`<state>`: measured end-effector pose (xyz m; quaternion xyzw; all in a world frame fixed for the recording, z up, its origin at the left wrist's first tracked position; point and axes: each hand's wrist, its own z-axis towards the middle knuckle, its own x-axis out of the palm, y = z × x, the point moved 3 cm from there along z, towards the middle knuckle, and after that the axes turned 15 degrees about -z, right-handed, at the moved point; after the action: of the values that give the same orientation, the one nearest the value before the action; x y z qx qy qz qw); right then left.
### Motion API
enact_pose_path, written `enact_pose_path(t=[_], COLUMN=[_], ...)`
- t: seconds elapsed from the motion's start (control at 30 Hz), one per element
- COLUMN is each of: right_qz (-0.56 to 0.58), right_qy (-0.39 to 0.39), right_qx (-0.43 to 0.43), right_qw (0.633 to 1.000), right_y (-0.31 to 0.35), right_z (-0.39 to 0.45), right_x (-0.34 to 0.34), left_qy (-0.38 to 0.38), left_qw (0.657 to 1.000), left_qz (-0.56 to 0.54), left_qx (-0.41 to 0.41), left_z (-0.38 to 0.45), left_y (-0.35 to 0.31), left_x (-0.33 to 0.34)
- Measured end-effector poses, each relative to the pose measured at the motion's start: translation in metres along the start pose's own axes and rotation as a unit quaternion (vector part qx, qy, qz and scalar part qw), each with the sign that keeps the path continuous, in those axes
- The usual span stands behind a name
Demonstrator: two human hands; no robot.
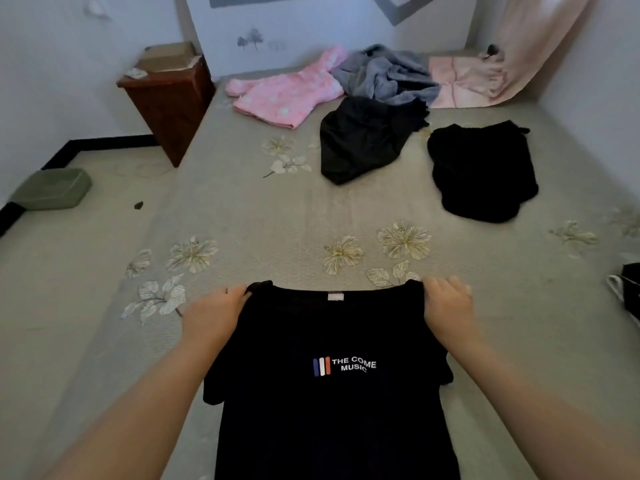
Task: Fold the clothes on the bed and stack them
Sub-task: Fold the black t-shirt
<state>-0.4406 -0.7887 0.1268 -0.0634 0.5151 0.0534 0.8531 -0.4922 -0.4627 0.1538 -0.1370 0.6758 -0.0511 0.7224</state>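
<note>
The left hand (216, 315) and right hand (446, 306) pinch the shoulders of a black T-shirt (332, 393) — not folded yet. One black piece (483, 173) looks folded on the bed (277, 216) — the pile of clothes (367, 95) waits.

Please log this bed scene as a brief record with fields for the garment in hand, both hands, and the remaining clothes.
garment in hand: black printed cotton T-shirt, spread flat, front up
left hand: grips left shoulder
right hand: grips right shoulder
unfolded, far end: pink fleecy hooded top, crumpled grey garment, dark crumpled garment
set apart: black garment, roughly folded
surface: grey floral bed cover
</note>
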Motion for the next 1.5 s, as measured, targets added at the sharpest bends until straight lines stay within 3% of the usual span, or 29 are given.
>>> enact_pose_path(t=[0.2, 0.4, 0.43, 0.5, 0.57, 0.63, 0.73, 0.87, 0.97, 1.13, 1.3, 1.5], right_qz=[0.011, 0.038, 0.046, 0.049, 0.038, 0.052, 0.043, 0.013, 0.034, 0.066, -0.018, -0.034], right_qy=[0.037, -0.007, 0.028, 0.179, 0.262, 0.274, 0.282, 0.378, 0.319, 0.180, 0.258, 0.329], right_qx=[0.043, 0.099, 0.104, 0.094, 0.053, 0.067, 0.197, 0.210, 0.215, 0.413, 0.420, 0.447], right_qw=[0.998, 0.994, 0.993, 0.978, 0.963, 0.958, 0.938, 0.901, 0.923, 0.890, 0.870, 0.831], right_y=[0.010, 0.042, 0.050, 0.066, 0.070, 0.054, -0.003, -0.041, -0.038, -0.086, -0.116, -0.109], right_z=[0.011, 0.046, 0.050, 0.048, 0.034, 0.018, -0.013, -0.050, -0.054, -0.035, -0.046, -0.088], right_x=[0.065, 0.118, 0.133, 0.172, 0.200, 0.209, 0.211, 0.215, 0.215, 0.197, 0.202, 0.203], left_qy=[-0.001, -0.031, -0.020, 0.025, 0.064, 0.076, 0.087, 0.170, 0.193, 0.184, 0.203, 0.234], left_qw=[0.997, 0.998, 1.000, 0.996, 0.990, 0.991, 0.989, 0.975, 0.972, 0.971, 0.969, 0.966], left_qz=[-0.050, -0.020, -0.018, -0.012, -0.028, -0.072, -0.118, -0.142, -0.132, -0.149, -0.108, -0.067], left_qx=[0.056, 0.043, 0.011, -0.080, -0.124, -0.078, 0.034, 0.032, 0.010, 0.027, 0.088, 0.085], left_z=[0.040, 0.100, 0.111, 0.124, 0.122, 0.109, 0.074, 0.032, 0.024, 0.032, 0.033, 0.030], left_y=[0.013, 0.050, 0.058, 0.066, 0.060, 0.040, 0.000, -0.029, -0.029, -0.038, -0.071, -0.077], left_x=[0.052, 0.085, 0.095, 0.124, 0.152, 0.180, 0.220, 0.258, 0.270, 0.266, 0.274, 0.288])
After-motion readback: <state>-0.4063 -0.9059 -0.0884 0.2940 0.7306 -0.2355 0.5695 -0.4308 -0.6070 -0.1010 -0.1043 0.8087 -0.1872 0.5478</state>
